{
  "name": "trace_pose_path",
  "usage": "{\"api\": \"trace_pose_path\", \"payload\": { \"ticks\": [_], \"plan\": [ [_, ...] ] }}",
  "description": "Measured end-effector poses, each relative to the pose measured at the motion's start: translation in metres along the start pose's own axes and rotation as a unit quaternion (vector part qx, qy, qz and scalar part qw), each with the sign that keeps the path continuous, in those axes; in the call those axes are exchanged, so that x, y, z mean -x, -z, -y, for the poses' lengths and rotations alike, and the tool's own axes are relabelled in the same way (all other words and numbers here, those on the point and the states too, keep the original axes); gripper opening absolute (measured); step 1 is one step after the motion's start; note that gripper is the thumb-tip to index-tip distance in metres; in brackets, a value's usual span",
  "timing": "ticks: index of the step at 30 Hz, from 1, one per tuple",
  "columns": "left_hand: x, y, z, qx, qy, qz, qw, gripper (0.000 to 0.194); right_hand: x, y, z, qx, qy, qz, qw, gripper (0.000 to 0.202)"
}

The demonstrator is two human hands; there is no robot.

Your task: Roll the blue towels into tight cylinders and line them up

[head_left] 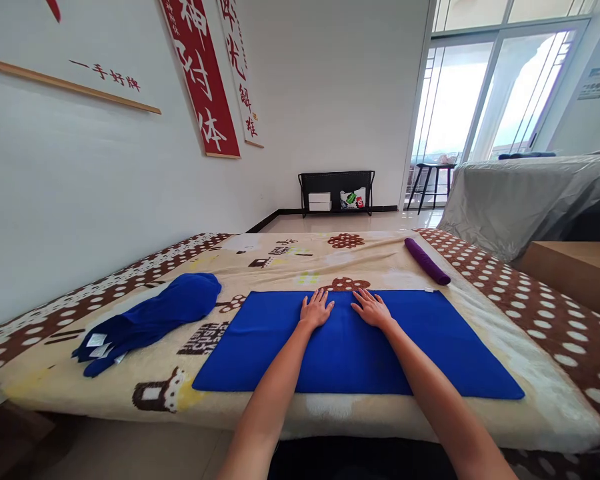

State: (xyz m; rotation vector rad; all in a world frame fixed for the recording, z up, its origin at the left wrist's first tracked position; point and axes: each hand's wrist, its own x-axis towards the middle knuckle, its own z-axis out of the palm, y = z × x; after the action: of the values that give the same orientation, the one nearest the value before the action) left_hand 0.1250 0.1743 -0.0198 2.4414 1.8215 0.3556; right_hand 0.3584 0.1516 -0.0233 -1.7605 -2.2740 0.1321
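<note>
Head view: left hand (316,309) and right hand (372,309) lie flat, fingers spread open, on the blue towel's (355,353) far edge; purple roll (427,261) beyond it.

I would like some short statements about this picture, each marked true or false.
1. Both hands, left hand and right hand, lie flat on the blue towel. True.
2. The purple towel is spread flat. False: it is rolled up.
3. A heap of blue towels lies left of the flat one. True.
4. The right hand holds the purple towel. False: it rests open on the blue towel.
</note>
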Motion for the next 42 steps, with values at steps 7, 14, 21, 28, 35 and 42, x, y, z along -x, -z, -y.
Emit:
{"api": "trace_pose_path", "payload": {
  "ticks": [7, 14, 21, 28, 35, 42],
  "plan": [
    [0.013, 0.022, 0.075, -0.022, 0.060, -0.019, 0.998, 0.050, 0.025, 0.018, -0.085, 0.006, -0.022, -0.006, 1.000, 0.055],
    [0.041, 0.057, 0.159, -0.052, 0.155, -0.039, 0.986, 0.050, 0.059, 0.033, -0.170, 0.028, -0.117, -0.039, 0.992, 0.058],
    [0.061, 0.081, 0.188, -0.078, 0.222, -0.055, 0.970, 0.050, 0.074, 0.039, -0.202, 0.043, -0.195, -0.052, 0.979, 0.054],
    [0.059, 0.071, 0.116, -0.090, 0.158, -0.074, 0.980, 0.057, 0.067, 0.034, -0.150, 0.068, -0.178, -0.082, 0.978, 0.060],
    [0.055, 0.027, -0.011, -0.035, -0.076, 0.044, 0.995, 0.065, 0.065, 0.003, -0.037, 0.034, 0.020, -0.005, 0.999, 0.069],
    [0.071, 0.025, -0.018, -0.032, -0.097, 0.059, 0.993, 0.065, 0.075, 0.012, -0.047, 0.034, 0.018, 0.012, 0.999, 0.076]
  ]
}}
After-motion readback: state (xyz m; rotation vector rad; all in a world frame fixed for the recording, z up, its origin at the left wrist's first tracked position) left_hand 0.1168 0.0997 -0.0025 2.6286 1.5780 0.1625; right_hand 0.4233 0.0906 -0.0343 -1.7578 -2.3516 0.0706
